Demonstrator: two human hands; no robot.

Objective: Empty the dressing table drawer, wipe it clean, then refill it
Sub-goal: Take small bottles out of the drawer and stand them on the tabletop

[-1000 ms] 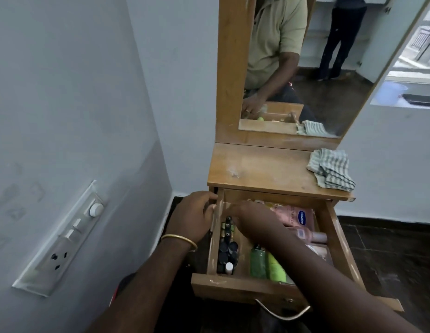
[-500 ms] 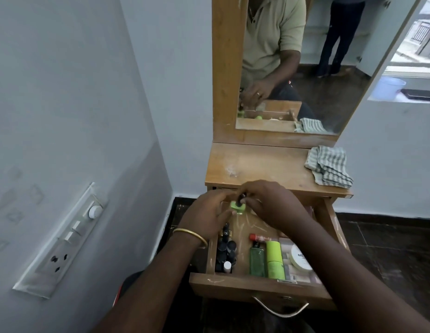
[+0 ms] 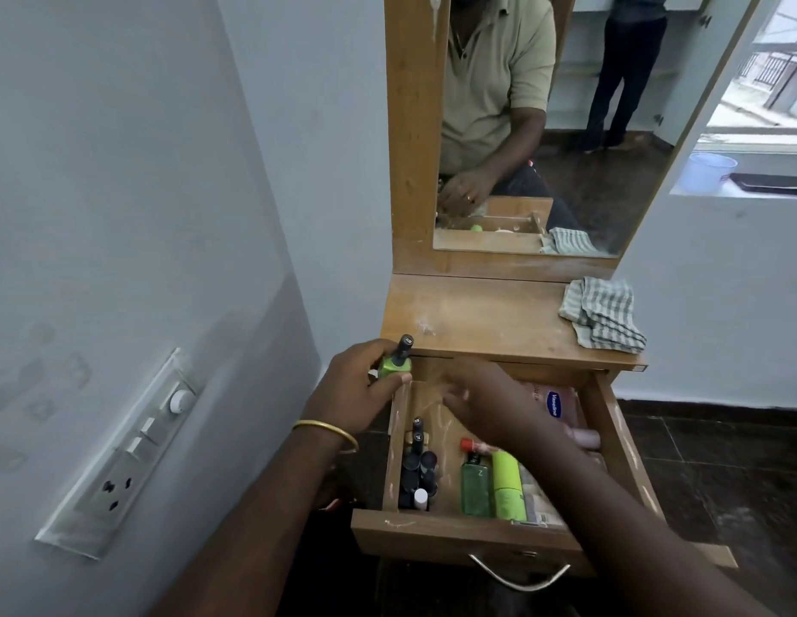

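1. Centrally, low in the frame, the wooden drawer stood pulled out from under the dressing table top, its metal handle at the bottom edge.
2. The left hand, a gold bangle on its wrist, grasped a green nail polish bottle with a black cap, held just above the drawer's upper left corner and against the table's front edge.
3. The right hand reached over the middle of the drawer; it was blurred, its fingers looked spread and loose, and nothing showed in its grip.
4. Along the drawer's left side stood a cluster of small dark-capped bottles.
5. Beside them, lower centre, lay a dark green bottle and a light green tube, touching side by side, with a red-capped item just above them.
6. A pink Vaseline bottle lay at the drawer's upper right, partly hidden by the right forearm.
7. A folded striped cloth rested on the table top's right end, below the mirror.
8. A switch panel was mounted on the wall at lower left.
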